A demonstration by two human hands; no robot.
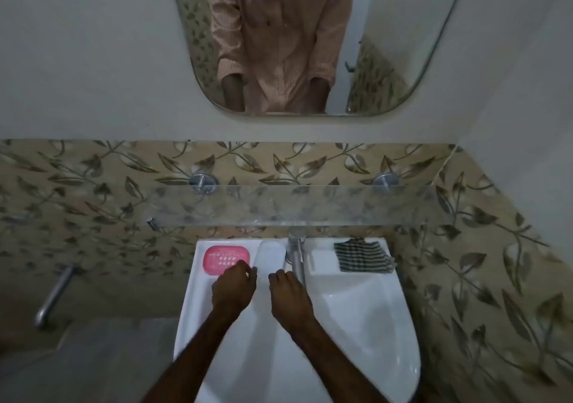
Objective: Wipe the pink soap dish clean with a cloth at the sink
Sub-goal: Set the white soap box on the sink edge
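White glossy ceramic sink [356,325], rounded front. Both bare hands over the basin: left hand [234,288] with fingers loosely curled, empty, tips near the dish; right hand [286,292] curled, empty, beside the chrome tap [296,252]. Pink soap dish [225,260], rounded rectangle with slotted holes, on the back-left ledge. Striped cloth [362,255], crumpled, back-right ledge. Clear glass shelf [310,205] above.

A rounded wall mirror [310,46] hangs above a band of beige leaf-patterned tiles [93,185]. A clear glass shelf [310,205] sits on two round chrome brackets [203,181]. A chrome grab bar [55,294] slants at the left.
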